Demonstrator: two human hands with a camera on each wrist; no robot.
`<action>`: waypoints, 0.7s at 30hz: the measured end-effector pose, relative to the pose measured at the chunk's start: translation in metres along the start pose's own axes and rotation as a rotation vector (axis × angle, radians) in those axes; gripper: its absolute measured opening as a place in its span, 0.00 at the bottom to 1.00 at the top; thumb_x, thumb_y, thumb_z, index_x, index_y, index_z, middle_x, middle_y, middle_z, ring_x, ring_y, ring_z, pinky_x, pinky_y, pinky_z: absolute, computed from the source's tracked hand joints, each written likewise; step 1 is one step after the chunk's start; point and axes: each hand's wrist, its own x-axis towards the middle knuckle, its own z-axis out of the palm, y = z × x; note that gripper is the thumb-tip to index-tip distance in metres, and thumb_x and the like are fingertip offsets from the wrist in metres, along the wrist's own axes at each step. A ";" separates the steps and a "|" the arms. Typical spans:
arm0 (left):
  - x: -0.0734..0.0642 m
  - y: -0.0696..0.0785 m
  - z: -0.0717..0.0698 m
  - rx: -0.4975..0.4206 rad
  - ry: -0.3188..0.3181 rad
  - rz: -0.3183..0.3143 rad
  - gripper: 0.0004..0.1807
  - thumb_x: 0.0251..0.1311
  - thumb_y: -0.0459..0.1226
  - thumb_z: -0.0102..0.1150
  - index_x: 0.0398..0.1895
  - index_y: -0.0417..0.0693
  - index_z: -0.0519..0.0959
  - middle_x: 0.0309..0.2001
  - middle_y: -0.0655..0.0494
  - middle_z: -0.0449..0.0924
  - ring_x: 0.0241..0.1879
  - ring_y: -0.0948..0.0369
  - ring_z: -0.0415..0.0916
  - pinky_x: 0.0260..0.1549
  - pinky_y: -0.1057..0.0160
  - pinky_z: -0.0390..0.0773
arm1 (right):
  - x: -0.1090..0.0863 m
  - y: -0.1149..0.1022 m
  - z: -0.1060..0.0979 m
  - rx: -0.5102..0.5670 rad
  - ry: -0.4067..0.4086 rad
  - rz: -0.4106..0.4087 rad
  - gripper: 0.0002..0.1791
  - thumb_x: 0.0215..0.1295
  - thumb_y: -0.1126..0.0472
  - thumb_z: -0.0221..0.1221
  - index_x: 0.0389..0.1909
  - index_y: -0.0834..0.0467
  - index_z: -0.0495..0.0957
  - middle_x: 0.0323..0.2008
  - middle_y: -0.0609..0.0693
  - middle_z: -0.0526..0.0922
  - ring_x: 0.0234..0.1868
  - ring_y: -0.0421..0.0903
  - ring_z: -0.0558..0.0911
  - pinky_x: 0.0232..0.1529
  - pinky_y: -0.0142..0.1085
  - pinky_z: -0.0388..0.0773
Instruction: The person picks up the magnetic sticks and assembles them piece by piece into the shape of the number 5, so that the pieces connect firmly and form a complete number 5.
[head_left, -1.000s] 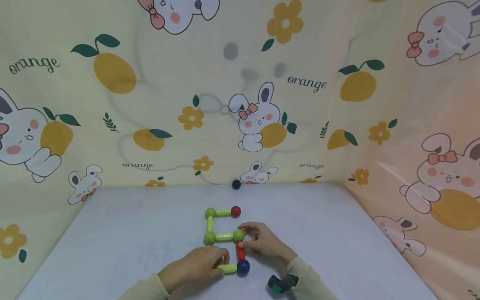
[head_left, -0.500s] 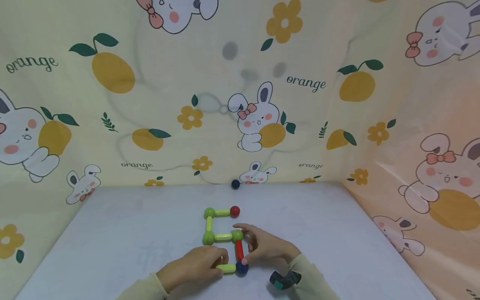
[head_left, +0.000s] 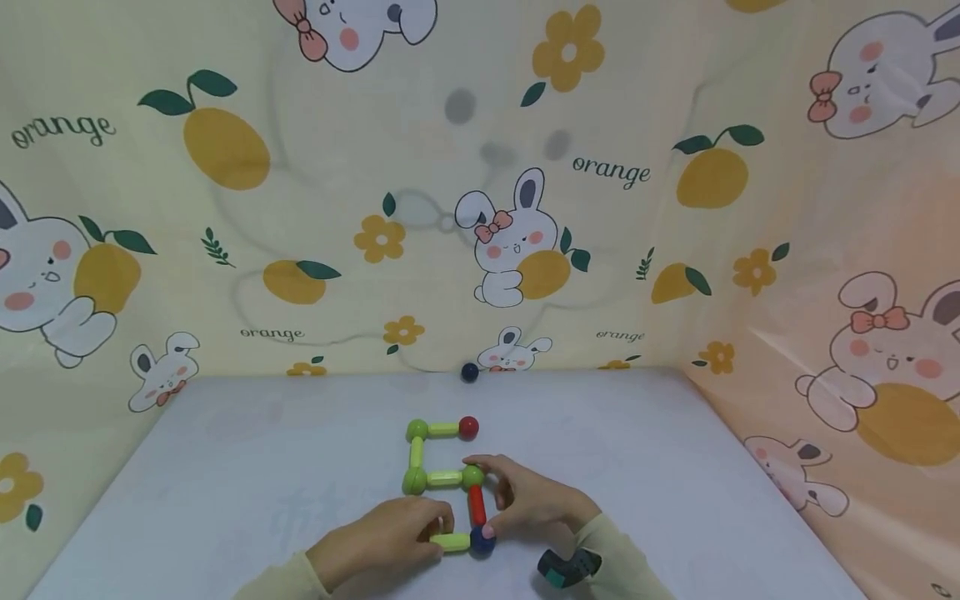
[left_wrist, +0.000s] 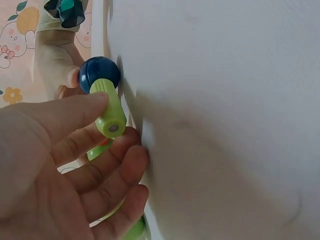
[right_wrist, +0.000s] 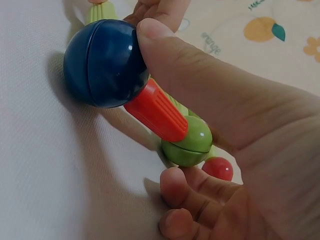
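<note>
Magnetic sticks and balls form an S-like chain on the table. My left hand (head_left: pixel 386 533) pinches the nearest light green stick (head_left: pixel 450 542) between thumb and fingers; its free end shows in the left wrist view. That stick joins a dark blue ball (head_left: pixel 482 542). My right hand (head_left: pixel 536 500) has its thumb on the blue ball, while its fingers curve around the far side of a green ball (head_left: pixel 472 476). Between those two balls runs a red stick (right_wrist: pixel 157 111). Beyond, light green sticks and green balls (head_left: pixel 415 481) lead to a red ball (head_left: pixel 468 427).
A separate dark ball (head_left: pixel 469 372) lies at the back edge of the white table (head_left: pixel 615 442). Patterned cloth (head_left: pixel 337 167) with rabbits and oranges hangs behind and at the sides. A dark band (head_left: pixel 568 568) is on the right wrist.
My right thumb has moved from the red stick near the green ball down onto the blue ball, and the right hand has spread. My left hand keeps its hold on the near stick.
</note>
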 end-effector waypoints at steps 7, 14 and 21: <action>-0.003 -0.004 -0.014 -0.095 -0.007 0.031 0.07 0.66 0.42 0.63 0.45 0.55 0.80 0.31 0.67 0.77 0.30 0.70 0.71 0.33 0.68 0.73 | 0.000 0.000 -0.001 0.001 -0.007 -0.002 0.49 0.55 0.55 0.75 0.74 0.31 0.60 0.57 0.48 0.69 0.40 0.43 0.73 0.39 0.32 0.70; 0.008 -0.011 -0.037 -0.205 0.003 0.076 0.10 0.70 0.41 0.59 0.50 0.49 0.80 0.36 0.62 0.81 0.35 0.66 0.75 0.36 0.66 0.76 | 0.000 0.000 -0.001 -0.002 -0.010 -0.011 0.48 0.56 0.55 0.75 0.74 0.34 0.60 0.56 0.47 0.70 0.39 0.42 0.73 0.39 0.31 0.70; 0.022 -0.016 -0.061 -0.263 0.040 0.073 0.12 0.72 0.42 0.55 0.53 0.47 0.79 0.44 0.55 0.81 0.43 0.60 0.77 0.45 0.57 0.79 | -0.002 0.000 -0.001 0.016 -0.016 -0.005 0.48 0.56 0.55 0.75 0.75 0.35 0.60 0.55 0.48 0.71 0.39 0.42 0.73 0.39 0.31 0.70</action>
